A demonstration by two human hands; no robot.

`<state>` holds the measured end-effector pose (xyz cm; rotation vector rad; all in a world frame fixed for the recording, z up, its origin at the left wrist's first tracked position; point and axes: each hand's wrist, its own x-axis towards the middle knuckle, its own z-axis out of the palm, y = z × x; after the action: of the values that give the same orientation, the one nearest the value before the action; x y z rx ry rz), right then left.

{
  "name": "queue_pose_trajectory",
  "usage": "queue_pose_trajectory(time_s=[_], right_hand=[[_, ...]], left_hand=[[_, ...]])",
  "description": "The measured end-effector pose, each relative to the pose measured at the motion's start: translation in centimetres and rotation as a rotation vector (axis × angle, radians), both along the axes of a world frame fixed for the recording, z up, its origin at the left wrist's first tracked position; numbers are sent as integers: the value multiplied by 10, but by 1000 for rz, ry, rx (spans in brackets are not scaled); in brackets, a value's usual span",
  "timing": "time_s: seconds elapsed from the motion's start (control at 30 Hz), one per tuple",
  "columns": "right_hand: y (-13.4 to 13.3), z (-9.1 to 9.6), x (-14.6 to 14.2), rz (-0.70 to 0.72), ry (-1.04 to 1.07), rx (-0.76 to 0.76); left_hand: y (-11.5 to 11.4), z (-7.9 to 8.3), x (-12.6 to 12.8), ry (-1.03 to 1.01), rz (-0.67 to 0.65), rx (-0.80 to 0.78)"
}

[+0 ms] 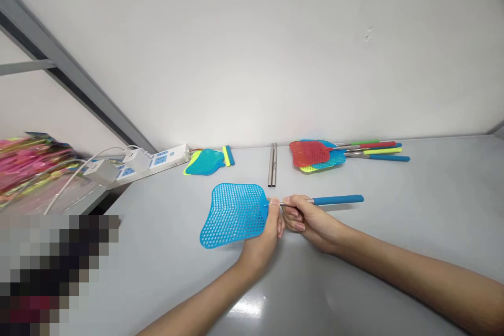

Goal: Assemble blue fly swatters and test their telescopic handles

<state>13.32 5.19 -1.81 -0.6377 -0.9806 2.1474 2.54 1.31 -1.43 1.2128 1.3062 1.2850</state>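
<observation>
The blue swatter [234, 215] is held level in front of the person, across both hands. Its mesh head sticks out left of the left hand, and its blue grip [338, 199] sticks out right of the right hand.

The left hand [260, 249] is closed around the neck, where the head meets the steel shaft [295, 203]. The right hand [311, 223] is just beside it, pinching the shaft between thumb and fingers.

Ahead of the hands, two steel rods [272, 164] lie side by side on the grey table [413, 210]. Beyond the right hand is a pile of red, blue and yellow swatters [315, 155]. Beyond the left hand, a teal swatter [205, 161] lies over a yellow one, beside loose yellow and blue grips [227, 155]. Farther left, a white power strip [165, 160] holds two white adapters [136, 159], with pink packets [23, 168] past it.
</observation>
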Motion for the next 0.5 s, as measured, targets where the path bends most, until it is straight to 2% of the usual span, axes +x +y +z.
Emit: queue_pose_trajectory(time_s=[0.5], right_hand=[[1,3,1,-14,-13,-16]], left_hand=[[3,-1,-2,-14,29,-30]])
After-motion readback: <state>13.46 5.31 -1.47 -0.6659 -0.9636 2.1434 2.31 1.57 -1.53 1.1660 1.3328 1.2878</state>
